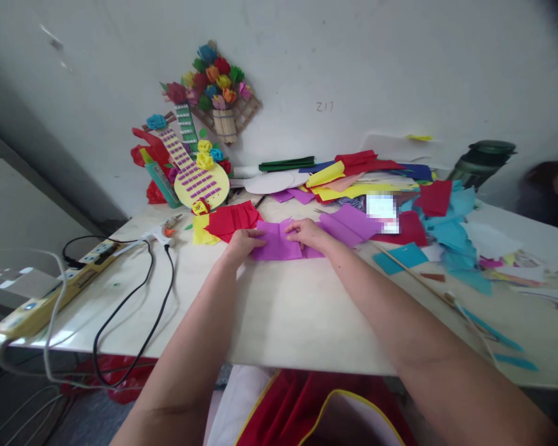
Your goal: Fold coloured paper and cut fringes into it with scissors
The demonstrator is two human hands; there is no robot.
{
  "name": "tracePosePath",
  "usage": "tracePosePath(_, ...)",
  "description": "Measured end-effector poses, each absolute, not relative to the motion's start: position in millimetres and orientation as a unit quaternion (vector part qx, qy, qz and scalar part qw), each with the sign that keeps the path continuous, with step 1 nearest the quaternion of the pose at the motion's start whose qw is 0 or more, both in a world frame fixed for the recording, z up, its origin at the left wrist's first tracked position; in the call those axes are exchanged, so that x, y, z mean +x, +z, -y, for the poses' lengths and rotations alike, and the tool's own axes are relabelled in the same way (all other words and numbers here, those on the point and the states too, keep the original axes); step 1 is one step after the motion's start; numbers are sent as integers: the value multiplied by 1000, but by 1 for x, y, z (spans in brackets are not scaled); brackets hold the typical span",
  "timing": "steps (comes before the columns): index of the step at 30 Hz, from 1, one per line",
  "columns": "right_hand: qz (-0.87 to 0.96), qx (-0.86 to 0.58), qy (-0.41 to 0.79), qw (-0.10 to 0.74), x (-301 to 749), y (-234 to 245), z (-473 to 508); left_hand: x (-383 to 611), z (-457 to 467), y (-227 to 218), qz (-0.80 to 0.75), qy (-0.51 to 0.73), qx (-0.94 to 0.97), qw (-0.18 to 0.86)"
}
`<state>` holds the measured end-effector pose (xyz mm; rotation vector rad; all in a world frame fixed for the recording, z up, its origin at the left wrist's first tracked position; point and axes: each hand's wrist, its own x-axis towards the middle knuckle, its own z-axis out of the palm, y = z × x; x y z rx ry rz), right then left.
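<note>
A creased sheet of purple crepe paper (275,240) lies between my two hands at the middle of the table. My left hand (243,243) grips its left edge, with the thumb on top. The fingers of my right hand (305,234) are pinched on the right part of the same sheet. More purple paper (348,226) lies just beyond and to the right of my right hand, partly covered by it. Behind my left hand are folded red paper (235,220) and a yellow piece (203,230).
At the left are a glue gun (160,234) with its black cord and a power strip (81,272). A paper-flower guitar (199,183) leans at the back beside a green glue bottle (160,179). Blue paper (400,258), a wooden stick (413,275) and a dark bottle (483,162) are at the right.
</note>
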<state>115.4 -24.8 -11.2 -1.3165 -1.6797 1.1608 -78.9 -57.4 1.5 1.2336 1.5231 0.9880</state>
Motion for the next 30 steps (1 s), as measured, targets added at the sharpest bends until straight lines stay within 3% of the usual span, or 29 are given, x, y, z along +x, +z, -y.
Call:
tracePosePath(6,672,-531,397,331,115,-6,27,-81,57,1,-620,387,525,436)
tracePosePath(15,720,-550,348,239,117,5,30,-84,56,0,-611,369,550,434)
tracePosePath(25,799,-542,245,87,133,21,27,-77,64,13,-651,315,586,365)
tracePosePath(30,789,-583,89,170,131,33,32,-78,63,12,-653,309,597,350)
